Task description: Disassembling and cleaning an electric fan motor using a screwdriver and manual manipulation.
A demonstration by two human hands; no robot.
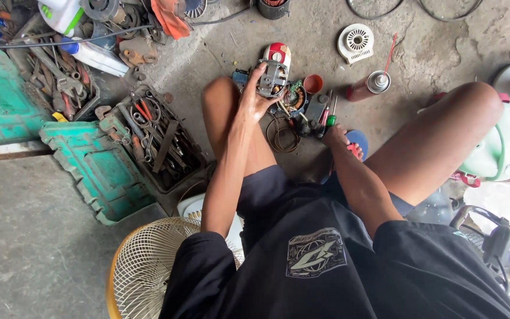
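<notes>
I sit on a concrete floor with my knees apart. My left hand point(255, 94) grips a metal fan motor point(273, 78) with a red and white housing piece behind it. My right hand point(336, 135) reaches down to the floor beside a blue sandal point(358, 140), its fingers near two screwdrivers point(327, 118) with red and green handles. Whether it grips one is hidden. A copper wire coil point(282, 134) and a small orange cup point(313, 83) lie by the motor.
An open green toolbox point(98, 168) full of wrenches and pliers stands at left. A yellow-rimmed fan grille point(140, 266) lies by my left hip. A white vented cover point(356, 42) and a spray can point(368, 85) lie ahead. Fan parts stand at right.
</notes>
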